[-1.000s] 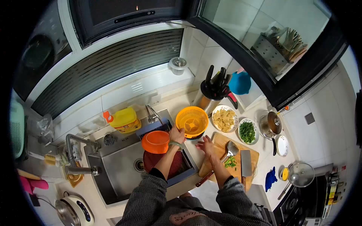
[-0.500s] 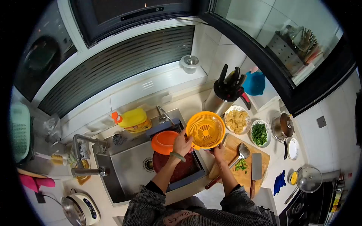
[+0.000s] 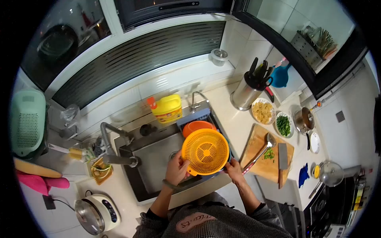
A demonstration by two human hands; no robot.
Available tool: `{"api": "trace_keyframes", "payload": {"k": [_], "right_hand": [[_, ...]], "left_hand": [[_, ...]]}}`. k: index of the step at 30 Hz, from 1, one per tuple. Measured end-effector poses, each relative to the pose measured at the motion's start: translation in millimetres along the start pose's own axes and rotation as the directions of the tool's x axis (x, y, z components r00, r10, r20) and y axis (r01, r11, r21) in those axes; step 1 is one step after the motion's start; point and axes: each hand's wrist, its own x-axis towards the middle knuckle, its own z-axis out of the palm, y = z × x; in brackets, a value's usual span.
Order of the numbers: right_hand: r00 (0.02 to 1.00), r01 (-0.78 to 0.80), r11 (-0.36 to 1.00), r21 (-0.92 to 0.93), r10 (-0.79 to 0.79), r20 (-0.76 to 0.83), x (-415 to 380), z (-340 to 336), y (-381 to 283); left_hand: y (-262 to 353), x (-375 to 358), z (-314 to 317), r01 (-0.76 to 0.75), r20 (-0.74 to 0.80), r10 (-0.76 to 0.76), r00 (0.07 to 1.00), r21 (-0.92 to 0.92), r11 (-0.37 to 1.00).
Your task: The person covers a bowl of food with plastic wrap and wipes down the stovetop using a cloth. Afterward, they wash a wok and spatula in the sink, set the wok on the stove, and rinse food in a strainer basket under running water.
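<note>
A yellow-orange plastic strainer basket [image 3: 205, 152] is held over the right part of the sink [image 3: 152, 158]. My left hand [image 3: 176, 168] grips its left rim, thumb on the edge. At the lower right, my right hand [image 3: 235, 169] has its fingers closed on the edge of a bluish thing beneath the basket, mostly hidden. Behind the basket an orange bowl [image 3: 197, 127] shows in part. A cutting board [image 3: 254, 148] lies on the counter to the right, with a ladle [image 3: 260, 154], a cleaver [image 3: 282, 158] and chopped greens [image 3: 269, 153] on it.
Plates of yellow pieces [image 3: 263, 112] and chopped greens [image 3: 283, 125] stand behind the board, near a knife holder [image 3: 245, 93]. A yellow bottle [image 3: 168, 109] stands behind the sink. The faucet [image 3: 119, 159] reaches over its left side; a white cooker [image 3: 99, 212] sits at lower left.
The view has turned left. Both hands have brought the basket lower and left relative to the sink, nearer the body, and it now hides more of the orange bowl.
</note>
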Motion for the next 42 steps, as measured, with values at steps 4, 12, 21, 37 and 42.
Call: {"api": "trace_keyframes", "payload": {"k": [4,12,21,37,42], "right_hand": [[0.997,-0.068,0.997,0.049,0.066,0.037,-26.9,62.3,31.3],[0.999,0.045,0.995,0.086,-0.047,0.022,-26.9,150.1,119.2],[0.997,0.062,0.995,0.077,-0.058,-0.046,-22.3,173.7,118.3],[0.996,-0.01,0.957,0.291,0.034,-0.077,-22.5,196.7,92.2],[0.958,0.224,0.971,-0.085,-0.235,-0.165,-13.8,188.0,110.9]], "left_hand": [[-21.6,-68.1,-77.4,0.056,-0.087,-0.054,0.995,0.02,0.998],[-64.8,-139.8,-182.4,0.23,-0.226,-0.182,0.957,0.209,0.951],[-198.5,-85.7,-221.9,0.308,-0.253,-0.2,0.947,0.528,0.792],[-218.2,-18.6,-187.7,0.177,-0.005,-0.183,0.983,0.294,0.939],[-286.7,-4.1,-163.2,0.168,-0.077,-0.228,0.971,-0.458,0.873]]}}
